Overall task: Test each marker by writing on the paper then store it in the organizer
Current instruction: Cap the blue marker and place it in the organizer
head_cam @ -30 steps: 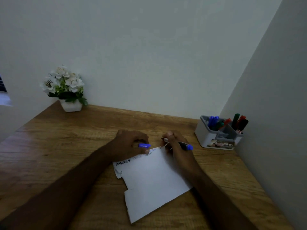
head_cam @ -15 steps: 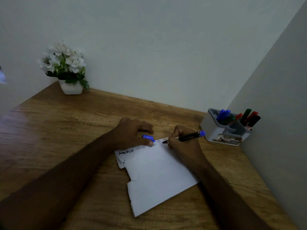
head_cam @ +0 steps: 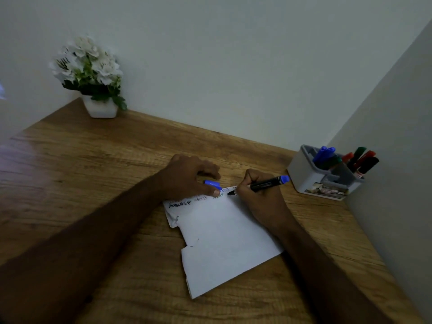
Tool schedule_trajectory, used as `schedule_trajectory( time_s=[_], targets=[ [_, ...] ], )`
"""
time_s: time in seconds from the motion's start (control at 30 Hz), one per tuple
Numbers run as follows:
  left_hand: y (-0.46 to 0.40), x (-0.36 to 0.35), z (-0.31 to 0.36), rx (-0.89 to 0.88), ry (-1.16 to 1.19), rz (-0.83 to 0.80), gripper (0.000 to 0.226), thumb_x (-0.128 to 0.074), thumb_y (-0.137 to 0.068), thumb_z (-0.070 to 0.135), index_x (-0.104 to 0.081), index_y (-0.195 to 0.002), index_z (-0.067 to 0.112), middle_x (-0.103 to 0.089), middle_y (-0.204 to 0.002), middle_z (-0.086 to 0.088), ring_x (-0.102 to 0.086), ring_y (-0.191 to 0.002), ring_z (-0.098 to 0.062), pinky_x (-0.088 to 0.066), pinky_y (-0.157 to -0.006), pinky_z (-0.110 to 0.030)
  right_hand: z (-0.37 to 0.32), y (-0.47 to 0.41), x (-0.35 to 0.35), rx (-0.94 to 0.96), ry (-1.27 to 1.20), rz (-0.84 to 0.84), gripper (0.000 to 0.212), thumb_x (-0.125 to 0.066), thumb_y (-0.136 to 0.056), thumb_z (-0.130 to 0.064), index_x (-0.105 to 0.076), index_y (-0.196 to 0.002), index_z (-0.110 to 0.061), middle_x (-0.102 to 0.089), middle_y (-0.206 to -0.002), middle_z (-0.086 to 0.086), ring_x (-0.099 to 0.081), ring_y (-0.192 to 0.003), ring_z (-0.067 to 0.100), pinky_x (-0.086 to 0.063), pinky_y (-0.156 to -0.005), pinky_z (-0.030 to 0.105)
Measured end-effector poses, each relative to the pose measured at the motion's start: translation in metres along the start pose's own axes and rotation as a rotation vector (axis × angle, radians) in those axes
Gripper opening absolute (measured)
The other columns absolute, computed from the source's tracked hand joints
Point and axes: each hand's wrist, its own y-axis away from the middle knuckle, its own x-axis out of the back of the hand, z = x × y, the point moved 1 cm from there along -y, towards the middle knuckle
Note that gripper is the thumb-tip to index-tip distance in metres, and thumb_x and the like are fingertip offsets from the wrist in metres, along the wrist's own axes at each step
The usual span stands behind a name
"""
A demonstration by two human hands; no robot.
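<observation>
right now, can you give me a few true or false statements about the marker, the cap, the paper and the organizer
1. The right hand grips the marker with its tip on the paper. True.
2. The left hand lies flat and holds nothing. False: it holds the blue cap at the paper's top edge.
3. The organizer is empty. False: it holds blue, green, red and black markers.
4. The flower pot stands at the far left by the wall. True.
5. The paper is blank. False: letters run along its top.
</observation>
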Motion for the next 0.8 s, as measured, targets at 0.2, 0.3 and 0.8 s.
schedule_trajectory(
  time_s=[0.2,0.3,0.8],
  targets=[
    [0.0006,0.0013,0.0037,0.01,-0.005,-0.007,0.077,-0.048,-0.055,0.082,-0.067,-0.117,0.039,-0.055,-0.137,0.019,-0.045,-0.133,-0.004,-0.024,-0.115,-0.05,0.0013,0.0011,0.0,-0.003,0.008,-0.02,0.024,-0.062,-0.079,0.008,-0.049,-0.06,0.0,-0.048,-0.055,-0.006,-0.041,-0.052,0.001,-0.033,-0.049,0.014],
    [0.0008,0.0003,0.0029,0.01,-0.011,-0.007,0.077,-0.048,-0.055,0.082,-0.066,-0.117,0.04,-0.056,-0.137,0.019,-0.045,-0.132,-0.004,-0.023,-0.115,-0.051,-0.0011,0.0014,0.0,0.003,0.016,-0.015,0.022,-0.063,-0.077,-0.002,-0.049,-0.06,-0.001,-0.049,-0.056,-0.004,-0.041,-0.053,0.002,-0.033,-0.048,0.015],
    [0.0004,0.0008,0.0032,0.024,-0.026,-0.017,0.075,-0.051,-0.057,0.081,-0.064,-0.119,0.041,-0.054,-0.139,0.019,-0.046,-0.131,-0.004,-0.022,-0.115,-0.051,-0.0033,0.0007,-0.001,-0.001,0.0,0.014,0.022,-0.06,-0.072,-0.009,-0.046,-0.059,0.001,-0.044,-0.055,-0.001,-0.038,-0.052,0.004,-0.031,-0.049,0.016]
  ],
)
